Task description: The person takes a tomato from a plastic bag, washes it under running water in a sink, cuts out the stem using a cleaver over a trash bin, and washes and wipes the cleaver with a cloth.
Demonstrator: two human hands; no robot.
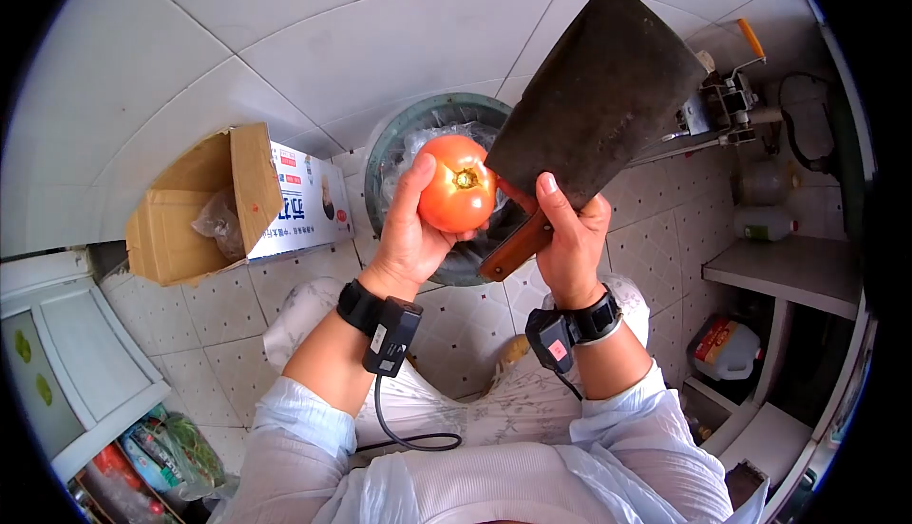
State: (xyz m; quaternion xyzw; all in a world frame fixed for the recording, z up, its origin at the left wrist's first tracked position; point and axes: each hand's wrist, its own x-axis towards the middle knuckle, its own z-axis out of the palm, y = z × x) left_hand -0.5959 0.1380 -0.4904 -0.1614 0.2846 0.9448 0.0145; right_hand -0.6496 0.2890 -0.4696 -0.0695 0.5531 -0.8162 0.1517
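Observation:
A red tomato (457, 185), stem side showing, rests in my left hand (418, 229), whose thumb lies along its left side and whose fingers curl beneath it. My right hand (571, 244) grips a large dark cleaver (608, 87) where its brown wooden handle (518, 247) meets the blade. The blade points up and to the right, and its lower left corner is close to the tomato's right side; whether they touch I cannot tell. Both hands are above a round green bin (380, 158) lined with clear plastic.
An open cardboard box (180, 220) with a plastic bag inside stands at the left. A metal device with an orange-handled crank (750, 39) is at the upper right. Shelves (784, 272) with plastic jugs line the right. Packed produce (171, 453) lies at the lower left.

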